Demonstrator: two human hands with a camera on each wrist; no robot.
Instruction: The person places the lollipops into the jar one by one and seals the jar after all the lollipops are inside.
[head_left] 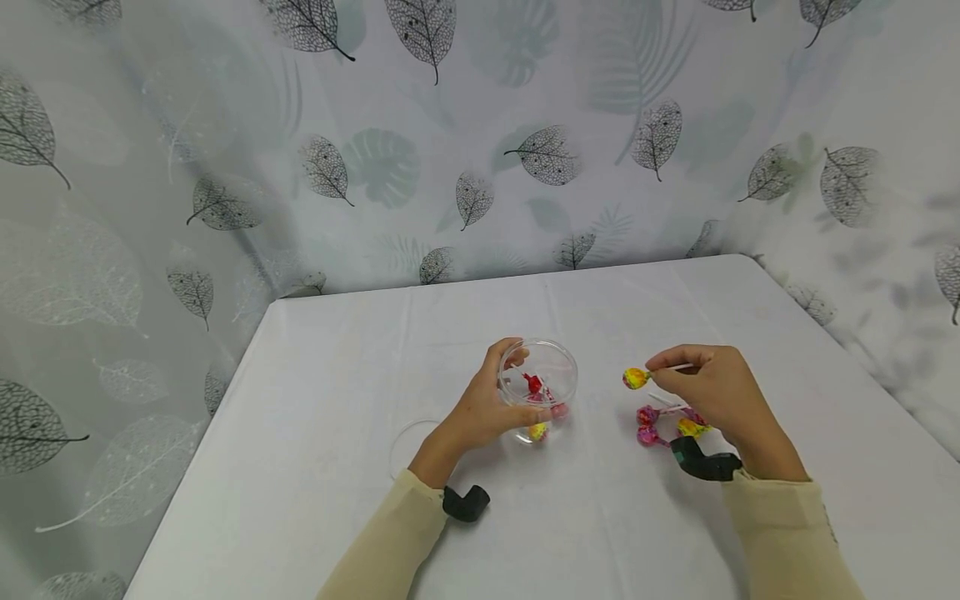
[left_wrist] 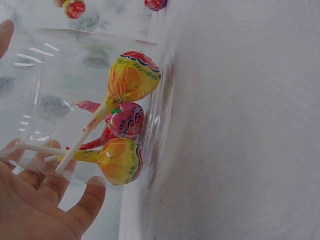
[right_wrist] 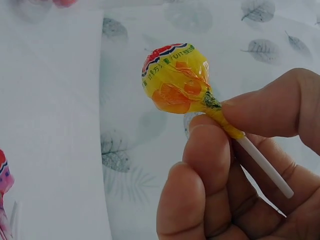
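Leaf-print backdrop (head_left: 408, 225) behind white cloth-covered table (head_left: 337, 367)

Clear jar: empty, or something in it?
Not empty: wrapped lollipops show inside the clear jar in the left wrist view.

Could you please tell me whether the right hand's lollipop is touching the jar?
Apart: the head view shows bare white table between the lollipop and the jar.

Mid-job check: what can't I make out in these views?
Exact count of loose lollipops: head view, the right hand and its wrist cover part.
Right side of the clear round item: head view, behind the left hand and wrist.
Inner pink lollipop in the clear container: left wrist view, partly behind yellow lollipops.
Outer pink lollipop: right wrist view, cut by left edge.
Lettering on the held lollipop: head view, too small.
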